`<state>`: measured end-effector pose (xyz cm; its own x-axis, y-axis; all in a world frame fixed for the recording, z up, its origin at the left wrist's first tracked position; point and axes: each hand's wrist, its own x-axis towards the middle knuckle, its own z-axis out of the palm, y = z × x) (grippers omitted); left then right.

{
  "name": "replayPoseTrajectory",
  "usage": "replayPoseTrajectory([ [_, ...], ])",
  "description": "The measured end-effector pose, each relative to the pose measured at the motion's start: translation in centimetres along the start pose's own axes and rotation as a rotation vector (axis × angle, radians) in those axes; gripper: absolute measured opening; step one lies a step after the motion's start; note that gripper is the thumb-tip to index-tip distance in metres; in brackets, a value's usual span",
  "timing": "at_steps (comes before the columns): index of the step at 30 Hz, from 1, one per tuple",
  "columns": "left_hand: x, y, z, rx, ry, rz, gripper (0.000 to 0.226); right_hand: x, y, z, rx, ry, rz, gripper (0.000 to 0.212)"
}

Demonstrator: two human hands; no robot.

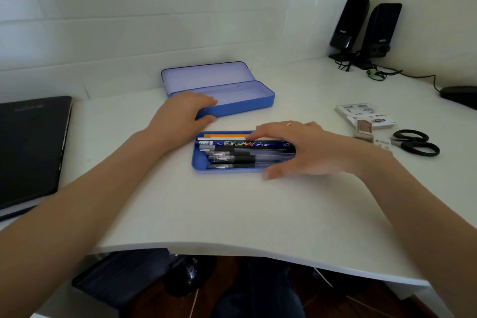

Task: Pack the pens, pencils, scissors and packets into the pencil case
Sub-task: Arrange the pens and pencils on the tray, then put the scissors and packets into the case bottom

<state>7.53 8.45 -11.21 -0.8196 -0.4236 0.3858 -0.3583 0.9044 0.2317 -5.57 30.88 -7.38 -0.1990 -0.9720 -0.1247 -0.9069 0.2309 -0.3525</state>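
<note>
Left hand [184,111]: grips the near left corner of the open pencil case [224,90], fingers over the rim and thumb against the front wall.
Right hand [296,147]: lies spread over the right end of the blue tray [197,162], fingertips on the pens and thumb at the tray's near edge; it closes on nothing. A ring shows on one finger.
Blue tray: sits on the desk [232,209] just in front of the pencil case, apart from it. It holds several black pens [232,159] lying side by side, a patterned dark blue pen [242,143], and an orange pencil [224,135] along the far side.
Pencil case: blue, lid tipped back, inside bare as far as it shows.
Packets [366,116]: a small pile on the desk, right of the tray.
Scissors [415,142]: black handles, lying just right of the packets.
Left edge of desk: a dark notebook [31,150].
Far right corner: two black speakers [364,28] with cables, against the wall.
</note>
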Motion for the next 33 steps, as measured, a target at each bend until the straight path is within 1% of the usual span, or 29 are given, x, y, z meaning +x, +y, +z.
replayPoseTrajectory([
  [3,0.2,0.3,0.1,0.070,-0.030,-0.071,0.040,1.0,0.9,0.7,-0.030,0.035,-0.038,0.058],
  [7,0.1,0.4,-0.2,0.039,0.047,-0.090,0.033,1.9,2.4,0.9,-0.048,0.086,-0.040,0.055],
  [10,0.1,0.4,-0.7,-0.010,0.153,-0.050,0.029,2.6,3.1,1.4,-0.071,0.120,0.004,0.053],
  [12,0.2,0.5,-1.1,-0.047,0.237,-0.010,0.033,3.4,3.4,1.8,-0.098,0.150,0.041,0.053],
  [14,0.3,0.7,-1.3,-0.046,0.288,0.054,0.036,4.4,3.7,1.9,-0.148,0.183,0.091,0.054],
  [17,0.2,1.0,-1.0,-0.030,0.305,0.129,0.039,6.1,4.5,1.3,-0.184,0.195,0.150,0.054],
  [19,0.0,1.3,-0.9,-0.030,0.291,0.154,0.037,6.8,5.0,0.7,-0.199,0.194,0.126,0.053],
  [21,-0.1,1.5,-0.7,-0.052,0.280,0.171,0.035,6.8,5.3,-0.1,-0.081,0.241,0.116,0.050],
  [22,-0.2,1.5,-0.6,-0.081,0.273,0.161,0.035,6.5,5.4,-0.5,0.049,0.297,0.125,0.046],
  [25,-0.2,1.5,-0.7,-0.149,0.273,0.156,0.036,5.5,6.0,-2.0,0.531,0.510,0.144,0.041],
  [27,-0.2,1.8,-0.6,-0.125,0.238,0.239,0.036,4.6,6.5,-3.2,0.894,0.610,0.186,0.037],
  [28,-0.3,2.0,-0.4,-0.116,0.207,0.295,0.037,4.1,6.7,-3.6,1.002,0.635,0.227,0.035],
  [29,-0.5,2.3,-0.2,-0.112,0.182,0.350,0.038,3.8,6.8,-3.9,1.046,0.634,0.267,0.035],
  [30,-0.7,2.7,0.0,-0.109,0.167,0.393,0.038,3.5,6.9,-4.0,1.037,0.632,0.300,0.038],
  [31,-0.9,3.2,0.1,-0.113,0.167,0.420,0.038,3.1,6.9,-4.0,0.995,0.644,0.326,0.040],
  [33,-1.4,4.2,-0.1,-0.172,0.210,0.449,0.035,2.2,6.3,-3.6,0.912,0.674,0.359,0.038],
])
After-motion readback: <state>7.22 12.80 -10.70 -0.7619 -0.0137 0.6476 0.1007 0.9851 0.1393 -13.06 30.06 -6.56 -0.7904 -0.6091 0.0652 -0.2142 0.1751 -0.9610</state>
